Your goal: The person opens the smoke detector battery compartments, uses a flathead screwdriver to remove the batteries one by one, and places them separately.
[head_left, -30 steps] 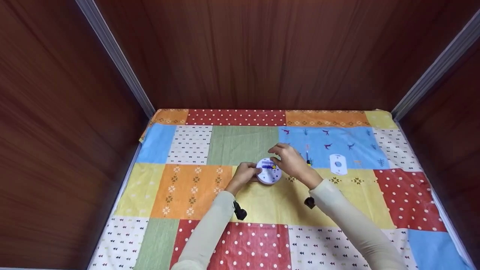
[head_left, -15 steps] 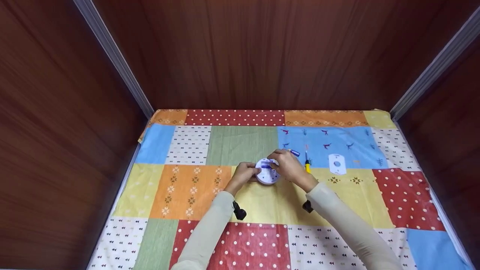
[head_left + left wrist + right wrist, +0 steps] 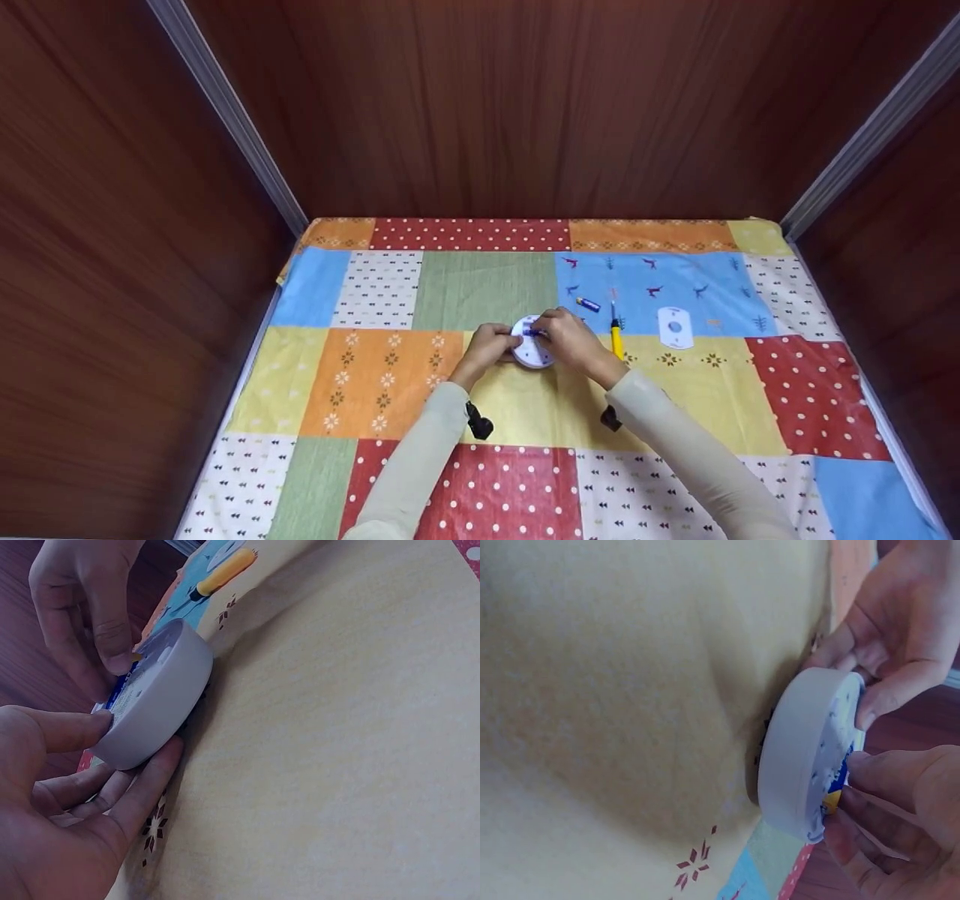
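Observation:
A round white plastic device [image 3: 531,355] faces up with its battery compartment exposed. My left hand [image 3: 486,346] grips its left edge, thumb on the top face and fingers underneath, as the left wrist view shows. My right hand [image 3: 571,341] is over the device's right side. Between its thumb and fingers it pinches a blue battery [image 3: 843,771] with a yellow end, lying at the compartment. Part of the compartment is hidden behind the right fingers. A loose battery [image 3: 588,304], blue too, lies on the cloth just beyond the right hand.
To the right of my right hand lies a yellow-handled screwdriver [image 3: 616,341]. Farther right is a flat white plate [image 3: 675,328] with a round hole. A patchwork cloth [image 3: 405,382] covers the table, with brown wood panels [image 3: 495,112] behind and at both sides.
My right hand has come down and closer onto the battery in the device. As it moved, the loose battery and the whole screwdriver came into view. The left hand keeps its grip.

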Demonstrator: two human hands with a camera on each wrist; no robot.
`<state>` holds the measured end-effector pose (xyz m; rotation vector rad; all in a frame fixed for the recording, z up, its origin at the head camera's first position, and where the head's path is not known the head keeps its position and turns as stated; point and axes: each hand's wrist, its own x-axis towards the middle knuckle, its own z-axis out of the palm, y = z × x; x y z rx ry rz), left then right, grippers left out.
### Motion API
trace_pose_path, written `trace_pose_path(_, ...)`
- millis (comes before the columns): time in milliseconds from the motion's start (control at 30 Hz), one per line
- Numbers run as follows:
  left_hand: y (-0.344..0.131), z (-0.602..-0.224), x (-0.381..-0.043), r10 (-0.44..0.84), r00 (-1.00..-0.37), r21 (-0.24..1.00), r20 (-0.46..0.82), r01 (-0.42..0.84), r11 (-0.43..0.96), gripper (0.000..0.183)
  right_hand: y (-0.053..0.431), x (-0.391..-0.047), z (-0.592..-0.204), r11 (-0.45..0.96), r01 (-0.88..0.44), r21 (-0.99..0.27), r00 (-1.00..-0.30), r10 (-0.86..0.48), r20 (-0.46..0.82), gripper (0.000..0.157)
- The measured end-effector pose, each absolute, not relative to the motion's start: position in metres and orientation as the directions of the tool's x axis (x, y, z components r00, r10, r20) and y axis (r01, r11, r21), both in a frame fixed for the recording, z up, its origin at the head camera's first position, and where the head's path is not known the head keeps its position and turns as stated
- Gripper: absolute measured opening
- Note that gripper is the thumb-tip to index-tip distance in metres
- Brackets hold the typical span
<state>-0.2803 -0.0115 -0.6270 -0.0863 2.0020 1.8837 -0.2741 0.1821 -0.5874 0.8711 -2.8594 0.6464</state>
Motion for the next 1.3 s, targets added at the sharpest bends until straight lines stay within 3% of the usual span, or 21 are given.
trace_pose_path(1033, -0.0106, -0.6263, -0.2796, 0.213, -0.926, 0.949, -0.313, -0.298, 0.100, 0.029, 0.1820, -0.2771, -0.5920, 0.765, -0.538, -0.355, -0.842, -0.507, 0.185, 0.017)
trace_pose_path(1300, -0.0113, -0.6264, -0.2802, 0.219, -0.923, 0.948, -0.317, -0.299, 0.112, 0.030, 0.1813, -0.2782, -0.5942, 0.746, -0.578, -0.329, -0.816, -0.524, 0.246, 0.015)
